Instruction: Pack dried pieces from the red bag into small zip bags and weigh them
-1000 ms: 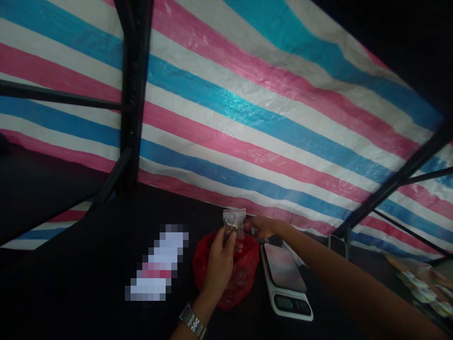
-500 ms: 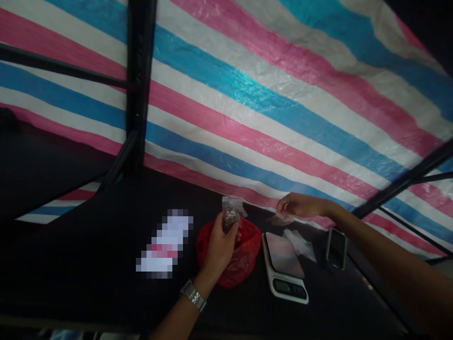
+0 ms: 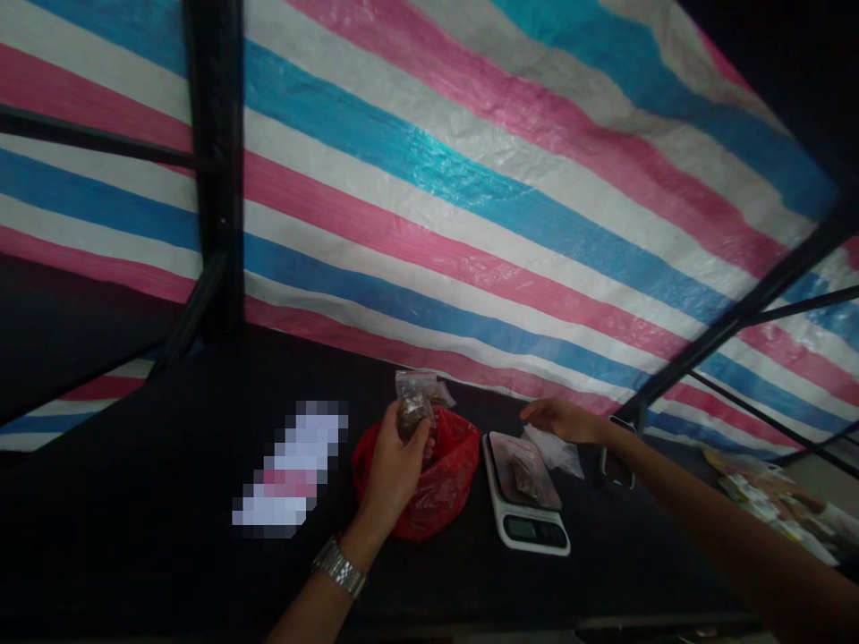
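Observation:
My left hand [image 3: 401, 452], with a metal watch on the wrist, grips a small clear zip bag [image 3: 414, 404] with brownish contents above a red plastic bag [image 3: 446, 487]. Behind it another small clear bag [image 3: 441, 392] lies at the red bag's rear edge. A white kitchen scale [image 3: 533, 534] stands right of the red bag, and a small filled bag [image 3: 524, 474] lies on its plate. My right hand [image 3: 560, 419] is just above and behind the scale, fingers extended and apart from the filled bag. Clear empty-looking bags [image 3: 556, 450] lie beneath it.
A phone [image 3: 618, 465] lies partly under my right forearm. Left of the red bag is a pixelated white-and-red item [image 3: 292, 470] on the black table [image 3: 167, 501]. Black metal posts [image 3: 221, 179] stand before a striped sheet [image 3: 456, 241]. Packaged items [image 3: 765, 501] show at the right.
The small filled bag that was in my right hand now lies on the scale plate, and that hand has let go. My left hand still holds its bag. The view has shifted right.

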Available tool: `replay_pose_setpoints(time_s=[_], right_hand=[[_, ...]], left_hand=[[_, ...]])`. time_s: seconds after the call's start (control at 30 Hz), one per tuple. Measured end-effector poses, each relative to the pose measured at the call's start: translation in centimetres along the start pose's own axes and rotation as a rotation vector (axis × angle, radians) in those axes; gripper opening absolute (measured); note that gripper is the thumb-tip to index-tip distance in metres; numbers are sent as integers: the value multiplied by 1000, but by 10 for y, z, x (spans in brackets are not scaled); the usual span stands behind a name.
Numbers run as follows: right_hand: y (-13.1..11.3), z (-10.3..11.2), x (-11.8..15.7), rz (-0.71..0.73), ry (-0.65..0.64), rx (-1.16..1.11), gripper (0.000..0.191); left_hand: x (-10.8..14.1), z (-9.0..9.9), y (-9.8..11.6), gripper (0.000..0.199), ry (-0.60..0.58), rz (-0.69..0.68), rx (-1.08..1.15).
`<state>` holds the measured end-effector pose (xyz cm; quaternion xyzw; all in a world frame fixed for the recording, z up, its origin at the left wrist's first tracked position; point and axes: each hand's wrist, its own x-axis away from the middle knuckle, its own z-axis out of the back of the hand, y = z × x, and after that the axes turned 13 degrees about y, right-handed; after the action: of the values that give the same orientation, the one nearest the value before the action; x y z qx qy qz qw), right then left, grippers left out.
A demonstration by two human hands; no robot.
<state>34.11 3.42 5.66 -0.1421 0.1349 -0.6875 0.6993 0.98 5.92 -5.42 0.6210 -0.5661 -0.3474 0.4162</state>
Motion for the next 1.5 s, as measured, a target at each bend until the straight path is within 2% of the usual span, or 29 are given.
replay_pose_setpoints(time_s=[0.07,0.17,0.37,0.67,1.13,1.5], right_hand=[[2,4,2,12,-30,17,27],[5,0,3,29,-80,56,22],[12,-17,-3,51,-169,154,26],[10,-24,-9,56,-259,225,31],[10,-34,-13,-18,-293,266,36],[14,-37,-16,-21,-281,203,37]], left_hand=[[-1,0,0,46,-3,-8,-11],[-2,-1,0,47,2,-11,-30],[-4,-2,1,48,-5,-3,-61],[-6,2,8,54,39,-9,-110],[-8,3,5,57,70,-1,-98],[-9,4,0,59,56,-26,-104]])
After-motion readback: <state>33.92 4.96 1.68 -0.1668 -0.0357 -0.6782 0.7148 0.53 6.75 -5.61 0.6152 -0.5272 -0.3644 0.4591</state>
